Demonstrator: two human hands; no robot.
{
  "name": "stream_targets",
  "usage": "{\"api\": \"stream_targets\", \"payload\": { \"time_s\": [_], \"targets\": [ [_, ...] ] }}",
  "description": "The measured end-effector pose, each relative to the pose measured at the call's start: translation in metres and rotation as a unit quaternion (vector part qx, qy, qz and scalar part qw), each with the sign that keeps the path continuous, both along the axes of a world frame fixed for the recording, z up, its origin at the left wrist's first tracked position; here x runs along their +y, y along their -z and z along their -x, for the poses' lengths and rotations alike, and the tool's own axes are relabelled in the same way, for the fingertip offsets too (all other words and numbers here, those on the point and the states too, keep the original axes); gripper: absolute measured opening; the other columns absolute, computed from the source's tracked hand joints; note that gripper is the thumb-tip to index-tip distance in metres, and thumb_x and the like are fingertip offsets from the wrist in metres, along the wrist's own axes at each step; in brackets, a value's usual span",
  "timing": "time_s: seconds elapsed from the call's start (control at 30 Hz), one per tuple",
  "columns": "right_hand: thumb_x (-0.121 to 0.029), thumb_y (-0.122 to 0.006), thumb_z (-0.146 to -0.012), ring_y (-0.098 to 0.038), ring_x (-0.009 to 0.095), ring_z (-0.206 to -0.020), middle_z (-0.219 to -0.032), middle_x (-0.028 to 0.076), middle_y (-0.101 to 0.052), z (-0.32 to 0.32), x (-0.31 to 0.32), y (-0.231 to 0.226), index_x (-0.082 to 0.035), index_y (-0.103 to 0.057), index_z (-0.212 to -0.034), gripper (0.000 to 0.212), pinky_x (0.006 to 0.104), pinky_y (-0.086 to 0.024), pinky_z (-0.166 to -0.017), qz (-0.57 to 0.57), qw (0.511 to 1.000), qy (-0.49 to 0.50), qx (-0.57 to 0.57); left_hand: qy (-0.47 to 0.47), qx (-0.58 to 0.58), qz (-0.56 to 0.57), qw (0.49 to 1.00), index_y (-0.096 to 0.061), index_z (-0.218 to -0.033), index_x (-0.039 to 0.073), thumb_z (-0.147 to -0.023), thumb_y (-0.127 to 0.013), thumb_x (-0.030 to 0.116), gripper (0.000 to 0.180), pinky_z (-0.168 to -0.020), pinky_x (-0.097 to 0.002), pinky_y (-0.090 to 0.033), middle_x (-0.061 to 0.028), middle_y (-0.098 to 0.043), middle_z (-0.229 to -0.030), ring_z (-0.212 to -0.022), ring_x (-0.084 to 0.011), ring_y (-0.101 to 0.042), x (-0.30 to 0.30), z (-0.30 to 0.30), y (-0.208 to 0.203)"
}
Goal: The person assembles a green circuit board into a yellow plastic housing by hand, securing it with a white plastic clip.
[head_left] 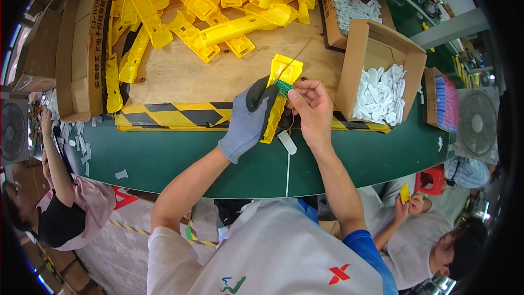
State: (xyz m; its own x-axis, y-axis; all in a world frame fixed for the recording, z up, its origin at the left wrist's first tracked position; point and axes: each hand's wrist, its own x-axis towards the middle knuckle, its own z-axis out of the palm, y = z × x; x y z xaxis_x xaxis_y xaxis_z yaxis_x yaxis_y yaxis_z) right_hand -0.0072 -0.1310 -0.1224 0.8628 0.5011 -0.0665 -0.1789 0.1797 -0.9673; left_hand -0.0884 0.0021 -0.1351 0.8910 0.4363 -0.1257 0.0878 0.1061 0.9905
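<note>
My left hand (244, 117), in a grey-blue glove with black fingers, is closed around a long yellow plastic housing (286, 67). The housing is tilted, its hollow side facing up. My bare right hand (313, 110) pinches a small green circuit board (284, 87) between thumb and fingers, at the middle of the housing. A thin dark wire runs up from the board past the housing's upper end. Whether the board touches the housing I cannot tell. Just below my hands, a small translucent white plastic piece (287, 142) is over the green tabletop.
Many yellow housings (234, 27) lie heaped on a wooden board (229, 79) edged with black-and-yellow tape (185, 117). A cardboard box (346, 79) of white plastic parts (380, 94) stands right; another box (82, 49) stands left. Co-workers sit on both sides of the green table (164, 158).
</note>
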Motion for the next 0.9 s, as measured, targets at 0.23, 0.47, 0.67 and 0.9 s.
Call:
{"api": "stream_targets", "payload": {
  "time_s": [0.23, 0.47, 0.67, 0.9],
  "targets": [
    [-0.011, -0.069, -0.091, -0.058, 0.005, -0.071, -0.081, 0.002, -0.066, -0.001, -0.005, 0.008, 0.001, -0.062, -0.100, 0.016, 0.0210, -0.048, -0.066, 0.078, 0.993, -0.043, -0.075, -0.035, -0.052, 0.054, 0.997, -0.054, -0.126, -0.003, -0.097, -0.055, 0.013, 0.033, -0.078, -0.0274, -0.049, -0.0094, -0.064, -0.102, -0.087, -0.0117, -0.057, -0.004, -0.002, 0.002],
    [-0.011, -0.067, -0.092, -0.063, 0.006, -0.069, -0.080, 0.005, -0.070, 0.016, -0.007, -0.011, 0.002, -0.065, -0.104, 0.018, 0.0211, -0.050, -0.062, 0.062, 0.992, -0.049, -0.097, -0.053, -0.091, 0.129, 0.986, -0.050, -0.129, -0.002, -0.099, -0.052, 0.014, 0.034, -0.078, -0.0261, -0.049, -0.0081, -0.062, -0.103, -0.089, -0.0103, -0.056, -0.006, 0.000, -0.001],
    [-0.014, -0.068, -0.092, -0.062, 0.007, -0.067, -0.077, 0.003, -0.068, 0.005, -0.008, -0.001, 0.001, -0.066, -0.100, 0.017, 0.0199, -0.049, -0.061, 0.055, 0.998, -0.018, -0.021, -0.006, -0.067, 0.135, 0.989, -0.051, -0.128, -0.001, -0.101, -0.050, 0.018, 0.033, -0.073, -0.0255, -0.050, -0.0068, -0.061, -0.101, -0.085, -0.0101, -0.057, -0.006, 0.003, -0.005],
    [-0.020, -0.069, -0.093, -0.058, 0.004, -0.065, -0.074, 0.001, -0.065, -0.005, -0.015, 0.000, -0.001, -0.068, -0.093, 0.020, 0.0197, -0.047, -0.057, 0.054, 0.995, -0.072, 0.043, -0.016, -0.072, 0.098, 0.992, -0.052, -0.126, 0.001, -0.101, -0.051, 0.019, 0.032, -0.068, -0.0245, -0.048, -0.0061, -0.061, -0.097, -0.080, -0.0092, -0.055, -0.009, 0.002, 0.000]
  ]
}}
